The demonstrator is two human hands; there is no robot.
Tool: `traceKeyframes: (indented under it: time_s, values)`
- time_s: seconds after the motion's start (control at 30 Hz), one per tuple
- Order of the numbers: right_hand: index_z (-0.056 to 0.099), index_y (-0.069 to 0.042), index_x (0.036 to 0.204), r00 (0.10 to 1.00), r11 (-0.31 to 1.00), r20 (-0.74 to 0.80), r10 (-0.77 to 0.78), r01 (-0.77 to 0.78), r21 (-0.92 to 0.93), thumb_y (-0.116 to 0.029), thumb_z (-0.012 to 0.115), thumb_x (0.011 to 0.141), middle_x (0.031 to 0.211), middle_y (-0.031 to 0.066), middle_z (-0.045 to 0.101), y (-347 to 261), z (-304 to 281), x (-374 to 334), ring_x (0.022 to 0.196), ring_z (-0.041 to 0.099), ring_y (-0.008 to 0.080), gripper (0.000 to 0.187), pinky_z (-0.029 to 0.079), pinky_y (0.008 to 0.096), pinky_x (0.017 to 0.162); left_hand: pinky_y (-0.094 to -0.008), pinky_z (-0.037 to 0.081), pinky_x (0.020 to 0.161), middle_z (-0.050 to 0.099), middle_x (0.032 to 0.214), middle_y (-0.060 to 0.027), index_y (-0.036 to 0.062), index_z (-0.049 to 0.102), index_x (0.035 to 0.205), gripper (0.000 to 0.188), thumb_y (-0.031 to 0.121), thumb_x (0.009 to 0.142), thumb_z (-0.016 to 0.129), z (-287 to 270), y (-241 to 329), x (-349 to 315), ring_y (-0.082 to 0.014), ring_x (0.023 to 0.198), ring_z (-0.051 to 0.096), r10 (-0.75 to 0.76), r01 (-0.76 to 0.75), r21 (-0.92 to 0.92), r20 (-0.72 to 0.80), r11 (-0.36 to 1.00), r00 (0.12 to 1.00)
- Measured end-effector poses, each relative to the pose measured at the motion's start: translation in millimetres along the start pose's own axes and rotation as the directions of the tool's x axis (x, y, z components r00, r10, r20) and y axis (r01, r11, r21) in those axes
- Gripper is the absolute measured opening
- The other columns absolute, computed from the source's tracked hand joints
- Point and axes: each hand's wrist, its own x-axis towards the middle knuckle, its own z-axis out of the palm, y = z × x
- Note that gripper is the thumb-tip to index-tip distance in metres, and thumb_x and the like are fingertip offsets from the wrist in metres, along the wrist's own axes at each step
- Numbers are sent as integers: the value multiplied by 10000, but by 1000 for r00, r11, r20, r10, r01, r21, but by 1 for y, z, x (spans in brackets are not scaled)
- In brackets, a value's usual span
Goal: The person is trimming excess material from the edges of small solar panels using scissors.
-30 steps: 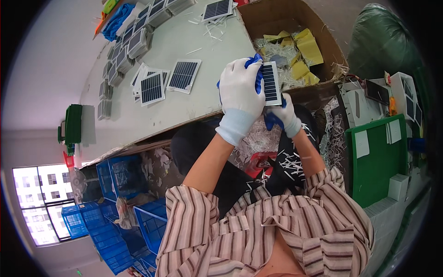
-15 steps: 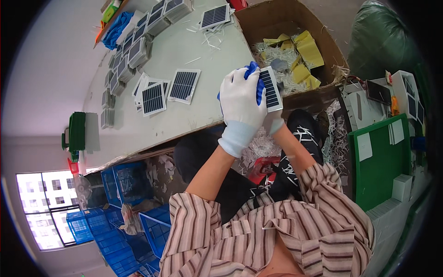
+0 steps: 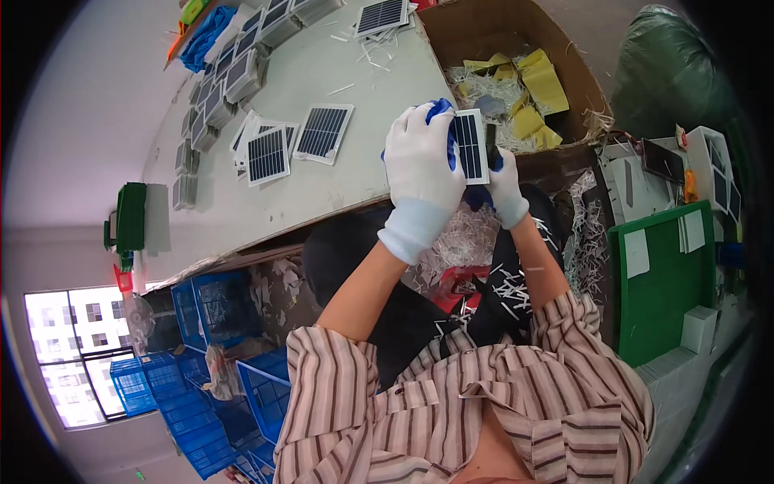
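A small dark-blue solar panel (image 3: 470, 149) with white lines and a pale border is gripped at its left edge by my left hand (image 3: 423, 157), which wears a white glove with blue-coated fingers. Low beside the panel's right edge is my right hand (image 3: 508, 184), in the same kind of glove, its fingers curled. Something dark and narrow stands up from it, too hidden to name. On the table, to the left, lie a single panel (image 3: 324, 134) and a loose group of panels (image 3: 268, 156). Another small pile of panels (image 3: 381, 16) sits at the far edge among white strips.
Stacks of panels (image 3: 242, 77) line the table's (image 3: 266, 211) far left side. A cardboard box (image 3: 576, 77) ahead holds white scraps and yellow paper. To the right are a green tray (image 3: 663, 298) and a phone (image 3: 663, 161). Blue crates (image 3: 193, 415) stand at lower left.
My right hand has come out from behind the left one and now shows on the panel's right side. The panel stands more upright in my left hand and has shifted slightly left.
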Motion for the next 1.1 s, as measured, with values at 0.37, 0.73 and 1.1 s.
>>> traceKeyframes:
  time_s: [0.37, 0.73, 1.1]
  values:
    - [639, 7, 821, 990, 968, 68, -122, 134, -211, -72, 659, 750, 706, 8, 635, -6, 10, -21, 639, 572, 61, 108, 476, 222, 593, -412, 427, 880, 585, 1068, -125, 56, 613, 1015, 321, 6, 698, 588, 3, 8, 3, -330, 1029, 525, -37, 36, -13, -90, 999, 995]
    - [492, -25, 1190, 987, 999, -161, -27, 23, -25, -106, 648, 817, 976, 63, 633, 14, 18, -43, 837, 615, 143, 412, 503, 290, 771, -425, 415, 910, 551, 1130, -149, 49, 583, 1132, 409, 95, 728, 629, 5, 9, 2, -337, 1061, 507, -43, 47, 58, -74, 997, 996]
    - [491, -86, 1119, 978, 977, -21, -208, 209, 36, -194, 490, 937, 932, 51, 622, 28, 20, 47, 791, 617, 126, 212, 535, 268, 672, -436, 412, 923, 550, 1138, -154, 37, 588, 1117, 442, 75, 684, 666, -1, 6, 4, -361, 1088, 492, 86, -85, -93, 4, 992, 996]
